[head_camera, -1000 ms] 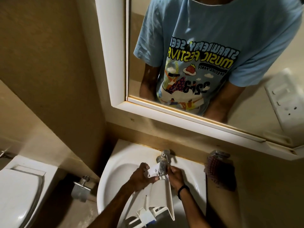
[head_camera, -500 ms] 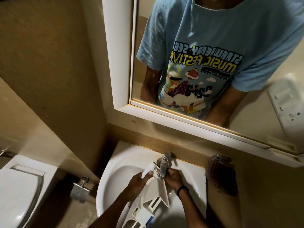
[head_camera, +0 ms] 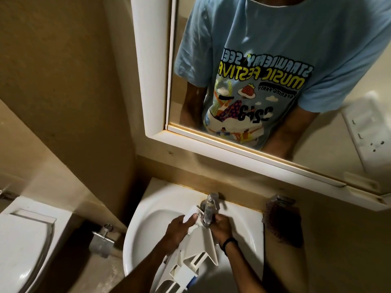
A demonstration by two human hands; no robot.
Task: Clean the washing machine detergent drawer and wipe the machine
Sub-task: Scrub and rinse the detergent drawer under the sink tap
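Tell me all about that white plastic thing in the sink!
It is a white plastic detergent drawer, long, with open compartments and a blue part at its near end. It is tilted over the white sink, far end raised under the metal tap. The left hand and right hand grip that far end.

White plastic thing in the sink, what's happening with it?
A person holds the washing machine's detergent drawer in the sink, its far end right under the tap. The left hand grips that end; the right hand holds the drawer's right edge. I can't tell if water is running.
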